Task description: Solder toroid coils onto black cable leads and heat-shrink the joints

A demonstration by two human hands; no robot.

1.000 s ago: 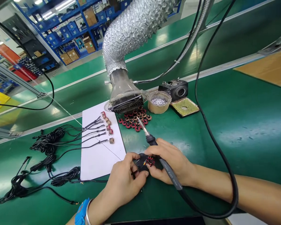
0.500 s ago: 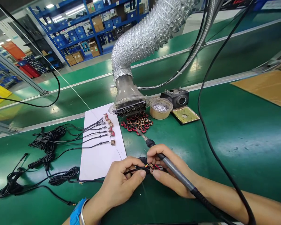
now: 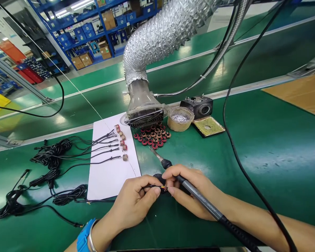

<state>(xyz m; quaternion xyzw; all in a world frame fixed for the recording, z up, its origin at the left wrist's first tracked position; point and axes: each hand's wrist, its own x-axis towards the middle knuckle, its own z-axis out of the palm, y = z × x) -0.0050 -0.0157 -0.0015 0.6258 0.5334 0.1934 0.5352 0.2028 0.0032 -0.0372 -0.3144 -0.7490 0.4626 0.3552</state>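
Note:
My left hand pinches the end of a thin black wire just above the green bench. My right hand grips a soldering iron like a pen, tip pointing up and left, while its thumb and forefinger pinch the same wire end and a small part I cannot make out. The two hands meet fingertip to fingertip. A small black object lies right behind them.
A white sheet carries several black leads with small coils. Coiled black cables lie left. A silver fume duct with hood hangs over a pile of red-black toroid coils. Solder pot, black stand and sponge pad sit behind.
The soldering iron's tip has dropped lower and nearer to me, away from the coil pile. The red coil seen between my fingers is now hidden. Both hands stay together.

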